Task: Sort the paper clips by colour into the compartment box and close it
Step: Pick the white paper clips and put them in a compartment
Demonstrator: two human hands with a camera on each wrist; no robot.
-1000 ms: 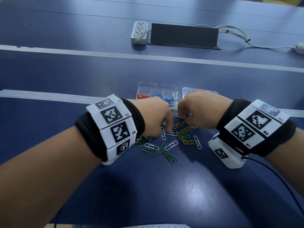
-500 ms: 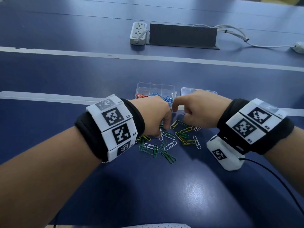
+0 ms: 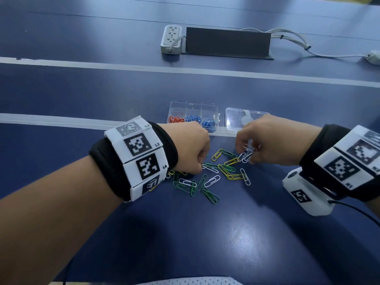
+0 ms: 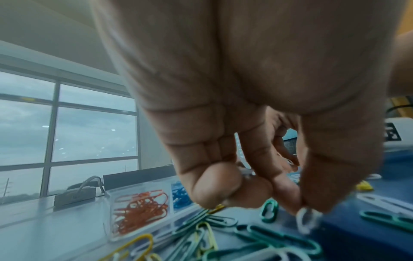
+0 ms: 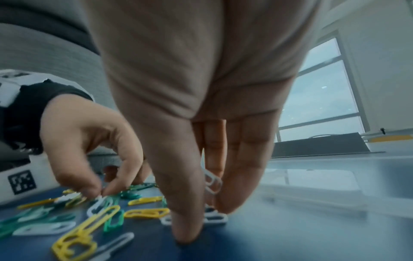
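Observation:
Loose green, yellow and white paper clips [image 3: 207,177] lie in a pile on the blue table. My left hand [image 3: 200,168] is curled over the pile's left side; its thumb and finger pinch a white clip [image 4: 307,220] just above the table. My right hand [image 3: 244,156] holds white clips [image 3: 249,148] between its fingers at the pile's right edge, and its thumb tip [image 5: 187,234] is down on the table. Behind the hands stands the clear compartment box [image 3: 178,103] with red clips [image 3: 175,119] and blue clips [image 3: 202,121] in it. Its open lid [image 3: 236,122] lies to the right.
A white power strip [image 3: 171,39], a black panel [image 3: 227,42] and white cables [image 3: 298,42] lie at the back of the table. Pale strips [image 3: 185,72] cross the table. The right wrist's white camera housing [image 3: 306,194] hangs near the table.
My left hand has dropped lower into the pile and taken a white clip. My right hand has drawn back to the right, with white clips in its fingers.

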